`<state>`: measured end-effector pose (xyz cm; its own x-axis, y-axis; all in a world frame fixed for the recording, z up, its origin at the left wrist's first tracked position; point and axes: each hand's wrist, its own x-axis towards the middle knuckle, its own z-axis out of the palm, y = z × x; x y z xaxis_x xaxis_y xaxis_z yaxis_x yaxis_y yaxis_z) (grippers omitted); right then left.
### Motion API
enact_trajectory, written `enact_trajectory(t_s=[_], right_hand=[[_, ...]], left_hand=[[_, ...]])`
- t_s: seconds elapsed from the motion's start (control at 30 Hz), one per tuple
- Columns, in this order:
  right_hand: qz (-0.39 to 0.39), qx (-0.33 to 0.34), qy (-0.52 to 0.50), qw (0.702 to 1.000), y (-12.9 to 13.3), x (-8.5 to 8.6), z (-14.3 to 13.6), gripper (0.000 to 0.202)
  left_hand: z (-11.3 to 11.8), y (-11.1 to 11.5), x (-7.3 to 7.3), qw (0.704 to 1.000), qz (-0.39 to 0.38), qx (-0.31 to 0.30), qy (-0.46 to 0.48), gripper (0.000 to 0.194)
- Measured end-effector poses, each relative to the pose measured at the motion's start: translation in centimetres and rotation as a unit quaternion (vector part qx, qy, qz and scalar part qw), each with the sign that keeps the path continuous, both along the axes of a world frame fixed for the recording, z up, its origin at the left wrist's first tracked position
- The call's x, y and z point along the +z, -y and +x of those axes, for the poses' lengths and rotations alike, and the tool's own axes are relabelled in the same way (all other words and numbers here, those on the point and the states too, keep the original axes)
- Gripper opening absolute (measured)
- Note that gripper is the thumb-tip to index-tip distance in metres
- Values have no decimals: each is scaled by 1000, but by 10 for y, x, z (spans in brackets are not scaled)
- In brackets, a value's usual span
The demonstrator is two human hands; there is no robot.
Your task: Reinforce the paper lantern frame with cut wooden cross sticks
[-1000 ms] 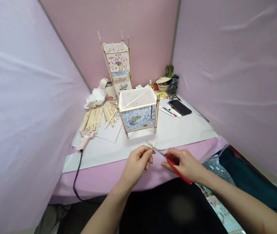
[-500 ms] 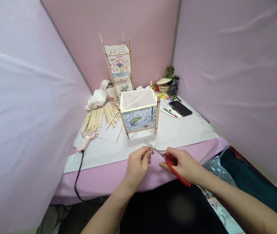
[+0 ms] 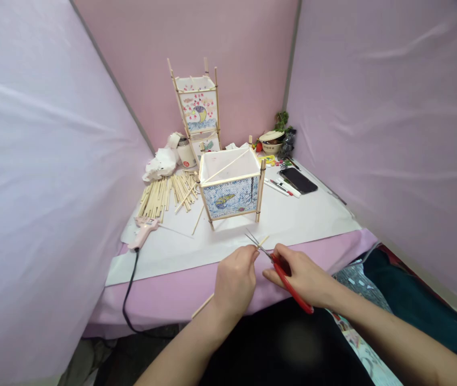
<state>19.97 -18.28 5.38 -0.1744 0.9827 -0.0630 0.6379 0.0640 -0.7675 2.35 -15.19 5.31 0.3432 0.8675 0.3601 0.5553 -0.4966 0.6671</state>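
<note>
My left hand (image 3: 236, 276) pinches a thin wooden stick (image 3: 203, 306); one end pokes out past my fingertips and the other shows behind my wrist. In my right hand (image 3: 299, 271) are red-handled scissors (image 3: 290, 287), their blades slightly apart and around the stick's tip just beyond my left fingers. Straight ahead on the table stands a square lantern (image 3: 232, 198) with a wooden stick frame, white inside, its front panel drawn with a blue and yellow picture. A stick lies diagonally across its open top.
A taller decorated lantern (image 3: 199, 110) stands behind. To the left lie a pile of wooden sticks (image 3: 156, 198), a pink glue gun (image 3: 144, 233) with a black cord, crumpled white tissue (image 3: 160, 165) and a jar (image 3: 186, 153). Rightward are pens (image 3: 279, 186), a phone (image 3: 299, 180) and a bowl (image 3: 271, 143).
My left hand has shifted right and slightly down, turning the stick so that its rear end now shows behind my wrist. The scissors' blade tips have moved slightly right.
</note>
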Motion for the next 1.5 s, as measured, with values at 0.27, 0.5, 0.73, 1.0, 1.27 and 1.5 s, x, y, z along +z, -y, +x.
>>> enact_trajectory(t_s=[0.27, 0.5, 0.73, 1.0, 1.27, 1.5], right_hand=[[19, 2, 22, 1000, 2, 2, 4, 28], [21, 14, -2, 1000, 2, 3, 6, 31], [13, -6, 2, 1000, 1, -4, -2, 32], [25, 13, 33, 999, 2, 1, 7, 30], [40, -27, 1, 999, -4, -9, 4, 37], [43, -89, 6, 995, -12, -10, 26, 41]], left_hand=[[-5, -6, 7, 975, -182, -42, 117, 22], [-6, -6, 11, 982, -156, -39, 97, 22], [2, 2, -6, 996, 48, 5, -69, 23], [-1, -4, 3, 983, -157, -50, 79, 23], [6, -6, -2, 991, -123, -25, 51, 24], [0, -17, -8, 955, -227, -24, 188, 25]])
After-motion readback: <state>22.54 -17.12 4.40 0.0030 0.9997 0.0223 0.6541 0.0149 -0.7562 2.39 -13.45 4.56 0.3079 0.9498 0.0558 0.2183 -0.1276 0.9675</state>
